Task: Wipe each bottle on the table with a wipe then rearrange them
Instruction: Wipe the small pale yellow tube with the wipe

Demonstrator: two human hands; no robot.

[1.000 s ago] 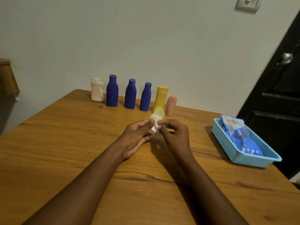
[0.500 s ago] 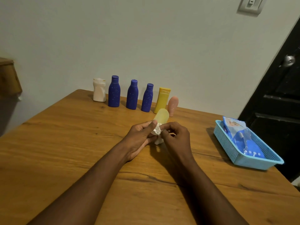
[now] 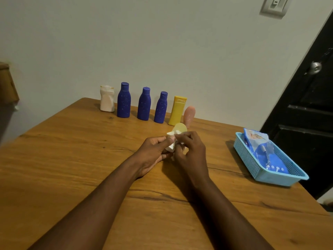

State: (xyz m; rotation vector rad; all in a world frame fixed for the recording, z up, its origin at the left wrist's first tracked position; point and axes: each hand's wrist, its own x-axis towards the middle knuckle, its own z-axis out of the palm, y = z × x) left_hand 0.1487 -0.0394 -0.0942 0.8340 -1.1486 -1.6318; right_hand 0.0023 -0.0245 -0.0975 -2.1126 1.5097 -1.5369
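Above the middle of the wooden table point(image 3: 75, 159), both hands hold a small pale yellow bottle point(image 3: 180, 128). My left hand point(image 3: 155, 152) pinches a crumpled white wipe point(image 3: 170, 147) against the bottle's side with its thumb. My right hand point(image 3: 191, 150) has its fingers curled round the bottle's body, hiding most of it. By the wall stand a white bottle point(image 3: 107, 99), three blue bottles point(image 3: 124, 101) point(image 3: 144, 104) point(image 3: 161, 108), a yellow bottle point(image 3: 177, 110) and a pink bottle point(image 3: 189, 114).
A light blue plastic basket point(image 3: 250, 159) sits near the table's right edge with a blue pack of wipes point(image 3: 259, 148) in it. A black door stands to the right of the table. The wall runs close behind the bottle row.
The wipe has slid in small strokes over the pale yellow bottle between my fingers. Both hands stay in almost the same spot.
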